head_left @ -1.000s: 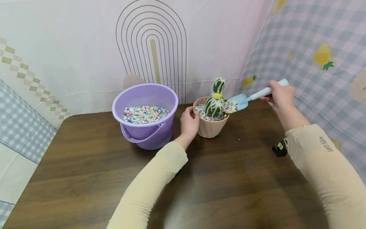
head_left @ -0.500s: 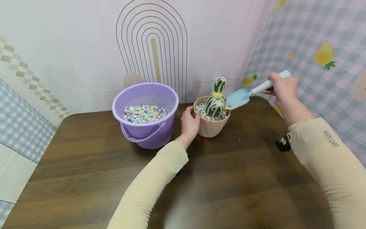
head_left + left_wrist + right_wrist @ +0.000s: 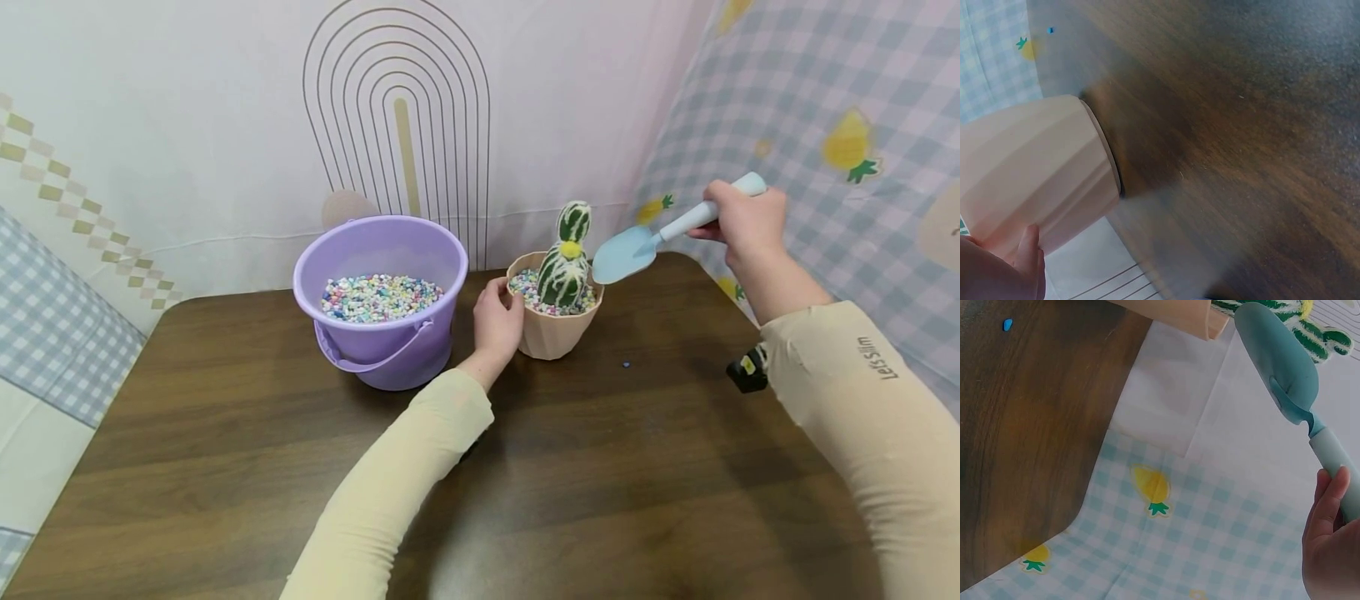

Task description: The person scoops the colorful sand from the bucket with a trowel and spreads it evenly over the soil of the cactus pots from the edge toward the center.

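Note:
A peach flowerpot stands upright on the table, filled with multicoloured pebbles around a green-and-white cactus with a yellow flower. My left hand grips the pot's left side near its rim; in the left wrist view its fingers lie against the ribbed wall. The right hand holds a light blue trowel by its handle. Tilted down to the left, the trowel blade has its tip right at the pot's right rim, with no pebbles visible on it. The right wrist view shows the blade's underside.
Left of the pot stands a purple bucket, partly filled with the same coloured pebbles, its handle hanging down in front. One blue pebble lies on the brown wooden table. Patterned cloth hangs close behind and to the right.
The trowel has tipped further, its handle rising with the right hand. Pebbles that lay on the blade have gone into the pot. My left hand has stayed put.

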### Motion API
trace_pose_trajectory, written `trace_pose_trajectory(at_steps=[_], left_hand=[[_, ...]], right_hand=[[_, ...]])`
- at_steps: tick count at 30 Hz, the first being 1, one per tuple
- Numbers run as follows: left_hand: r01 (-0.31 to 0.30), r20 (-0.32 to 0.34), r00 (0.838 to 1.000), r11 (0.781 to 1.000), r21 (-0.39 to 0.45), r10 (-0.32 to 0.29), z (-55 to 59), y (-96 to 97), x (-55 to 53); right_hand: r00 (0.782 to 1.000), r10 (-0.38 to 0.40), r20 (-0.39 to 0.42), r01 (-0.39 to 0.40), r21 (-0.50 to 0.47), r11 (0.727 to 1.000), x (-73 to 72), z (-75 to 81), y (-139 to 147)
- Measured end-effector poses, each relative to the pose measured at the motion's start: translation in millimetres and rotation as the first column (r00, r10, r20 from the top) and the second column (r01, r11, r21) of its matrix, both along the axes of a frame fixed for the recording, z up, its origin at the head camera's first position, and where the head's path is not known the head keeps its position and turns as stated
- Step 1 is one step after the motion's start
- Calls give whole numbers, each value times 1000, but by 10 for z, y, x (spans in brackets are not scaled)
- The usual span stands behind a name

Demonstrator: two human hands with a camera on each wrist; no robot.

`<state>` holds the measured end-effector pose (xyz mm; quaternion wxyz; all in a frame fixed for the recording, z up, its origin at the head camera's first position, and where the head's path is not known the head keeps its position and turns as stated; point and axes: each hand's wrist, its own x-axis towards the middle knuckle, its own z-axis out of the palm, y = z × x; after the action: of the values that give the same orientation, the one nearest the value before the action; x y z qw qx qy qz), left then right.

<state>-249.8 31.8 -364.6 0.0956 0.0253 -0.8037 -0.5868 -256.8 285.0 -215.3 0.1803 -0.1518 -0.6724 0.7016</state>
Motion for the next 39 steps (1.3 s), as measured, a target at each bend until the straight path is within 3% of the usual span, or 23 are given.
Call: trace_pose_trajectory(at_steps=[13, 17, 22, 29, 33, 39], left_hand=[[28, 32, 999, 998, -52, -27, 103, -87, -10], [48, 18, 999, 997, -63, -47, 183, -138, 10], [106, -23, 994, 989, -98, -109, 406, -205, 94], [216, -75, 971, 969, -117, -225, 816, -352, 226], [192, -126, 971, 976, -107, -204, 1028, -549, 210], [81, -159, 983, 993, -86, -94, 1220, -1017, 125]], right_hand=[[1000, 0, -15, 0, -15, 1000, 38, 47, 41], [999, 8, -33, -10, -39, 999, 28, 107, 60], [997, 25, -71, -31, -86, 996, 6, 227, 78], [996, 44, -81, -57, -164, 985, -11, 388, 43], [994, 69, -84, -85, -203, 975, -38, 458, -27], [992, 99, -72, -116, -285, 951, -142, 556, -255]])
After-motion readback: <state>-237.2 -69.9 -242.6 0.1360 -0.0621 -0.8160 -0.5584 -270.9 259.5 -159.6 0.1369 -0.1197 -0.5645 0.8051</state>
